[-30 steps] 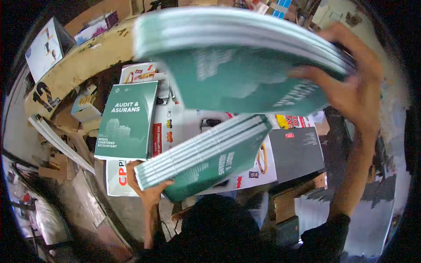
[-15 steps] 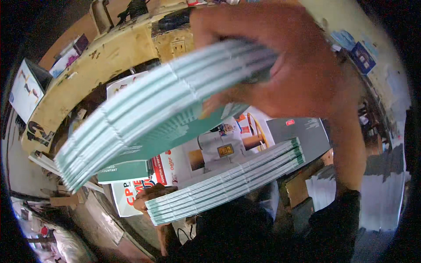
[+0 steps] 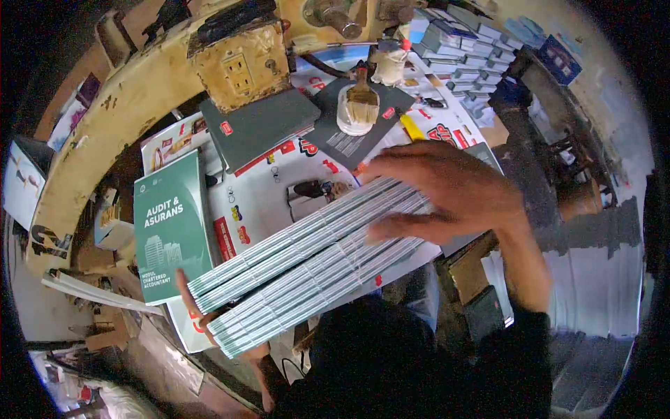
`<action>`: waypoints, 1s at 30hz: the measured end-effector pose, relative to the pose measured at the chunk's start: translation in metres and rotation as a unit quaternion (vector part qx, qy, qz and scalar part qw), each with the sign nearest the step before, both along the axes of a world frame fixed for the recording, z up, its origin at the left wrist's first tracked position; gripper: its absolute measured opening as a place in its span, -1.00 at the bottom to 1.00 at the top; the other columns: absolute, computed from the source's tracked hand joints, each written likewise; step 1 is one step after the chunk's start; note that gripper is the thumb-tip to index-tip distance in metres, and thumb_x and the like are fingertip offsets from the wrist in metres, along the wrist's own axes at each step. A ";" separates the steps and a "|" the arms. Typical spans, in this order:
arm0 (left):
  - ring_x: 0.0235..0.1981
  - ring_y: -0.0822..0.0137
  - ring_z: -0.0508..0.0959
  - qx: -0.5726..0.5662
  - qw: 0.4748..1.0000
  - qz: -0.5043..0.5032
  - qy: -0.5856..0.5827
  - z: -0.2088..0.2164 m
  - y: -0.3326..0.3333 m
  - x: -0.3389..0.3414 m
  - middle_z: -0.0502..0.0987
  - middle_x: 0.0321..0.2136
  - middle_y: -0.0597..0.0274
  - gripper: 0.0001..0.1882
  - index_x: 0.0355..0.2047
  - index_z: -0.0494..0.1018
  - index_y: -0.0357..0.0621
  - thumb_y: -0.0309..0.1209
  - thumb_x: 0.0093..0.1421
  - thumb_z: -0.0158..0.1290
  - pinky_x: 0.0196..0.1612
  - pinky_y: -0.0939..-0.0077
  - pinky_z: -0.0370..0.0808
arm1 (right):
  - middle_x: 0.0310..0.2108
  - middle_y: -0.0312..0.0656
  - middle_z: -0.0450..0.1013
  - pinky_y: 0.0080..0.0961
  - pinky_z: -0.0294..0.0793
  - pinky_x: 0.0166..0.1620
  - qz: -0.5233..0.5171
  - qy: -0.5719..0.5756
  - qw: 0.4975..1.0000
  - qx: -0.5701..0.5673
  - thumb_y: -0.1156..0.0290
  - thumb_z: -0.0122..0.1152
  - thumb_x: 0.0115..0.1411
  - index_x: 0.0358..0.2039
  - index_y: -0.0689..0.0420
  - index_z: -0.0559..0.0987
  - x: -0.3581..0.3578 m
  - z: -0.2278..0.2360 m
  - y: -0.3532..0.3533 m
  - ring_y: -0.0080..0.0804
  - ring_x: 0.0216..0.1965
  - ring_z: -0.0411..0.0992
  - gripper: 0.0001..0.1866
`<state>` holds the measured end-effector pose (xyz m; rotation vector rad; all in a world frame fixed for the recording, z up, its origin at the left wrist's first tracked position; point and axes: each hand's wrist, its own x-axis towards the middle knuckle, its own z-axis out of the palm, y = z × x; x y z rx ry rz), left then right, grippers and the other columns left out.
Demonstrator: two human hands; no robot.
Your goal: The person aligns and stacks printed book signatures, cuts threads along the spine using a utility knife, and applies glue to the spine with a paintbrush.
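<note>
Two bundles of green-and-white printed booklets lie against each other in front of me, their ridged long edges facing up. The far bundle (image 3: 279, 255) and the near bundle (image 3: 307, 297) run slantwise, touching along their length with a dark gap between them at the left. Fingers of my left hand (image 3: 192, 306) hold the left ends from outside and below; the booklets hide most of that hand. Over the right ends my right hand (image 3: 453, 188) is clasped, thumb on the near side and fingers on the far side, slightly blurred.
Left of the bundles lies a green book (image 3: 171, 230). Beyond are dark grey books (image 3: 258, 133), a brush (image 3: 363, 105) in a white container and a worn outlet box (image 3: 241, 73). Stacked books (image 3: 464, 59) stand at the back right, a tall paper stack (image 3: 593, 279) at the right.
My right hand has lowered its raised bundle onto the far side of the one in my left hand. The green book and worktop behind have come into view.
</note>
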<state>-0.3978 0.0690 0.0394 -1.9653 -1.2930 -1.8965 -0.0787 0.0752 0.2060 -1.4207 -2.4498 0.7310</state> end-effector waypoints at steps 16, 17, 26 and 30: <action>0.16 0.10 0.29 -0.317 0.924 -0.074 -0.200 -0.053 -0.080 -0.040 0.20 0.21 -0.10 -0.20 0.26 0.05 -0.31 -0.53 0.06 0.22 0.20 0.24 0.23 | 0.31 0.03 0.08 -0.31 0.02 0.31 -0.374 0.414 0.828 0.057 0.29 0.66 -0.45 0.30 0.27 0.11 -0.008 -0.096 -0.103 -0.27 0.31 0.09 0.27; 0.18 0.10 0.27 -0.336 0.920 -0.075 -0.187 -0.060 -0.075 -0.049 0.19 0.21 -0.11 -0.19 0.26 0.04 -0.31 -0.49 0.07 0.23 0.21 0.22 0.22 | 0.31 0.03 0.08 -0.31 0.02 0.31 -0.374 0.418 0.826 0.058 0.29 0.66 -0.45 0.30 0.27 0.11 -0.004 -0.098 -0.103 -0.27 0.31 0.09 0.27; 0.25 0.05 0.23 -0.342 0.919 0.082 0.177 -0.139 -0.019 -0.097 0.23 0.24 0.04 -0.26 0.19 0.27 -0.14 -0.05 0.09 0.21 0.27 0.06 0.12 | -0.30 -0.23 0.46 -0.56 0.39 -0.16 -0.312 0.349 0.857 0.216 0.32 0.63 -0.44 -0.11 0.23 0.38 0.025 -0.110 -0.064 -0.54 -0.26 0.41 -0.17; 0.12 0.09 0.39 -0.205 0.965 0.026 0.160 -0.085 -0.017 -0.063 0.38 0.13 0.04 -0.36 0.17 0.30 -0.15 -0.19 0.13 0.20 0.20 0.18 0.26 | -0.21 -0.19 0.45 -0.53 0.38 -0.08 -0.340 0.349 0.845 0.220 0.38 0.60 -0.45 -0.08 0.23 0.38 0.026 -0.099 -0.063 -0.49 -0.18 0.41 -0.16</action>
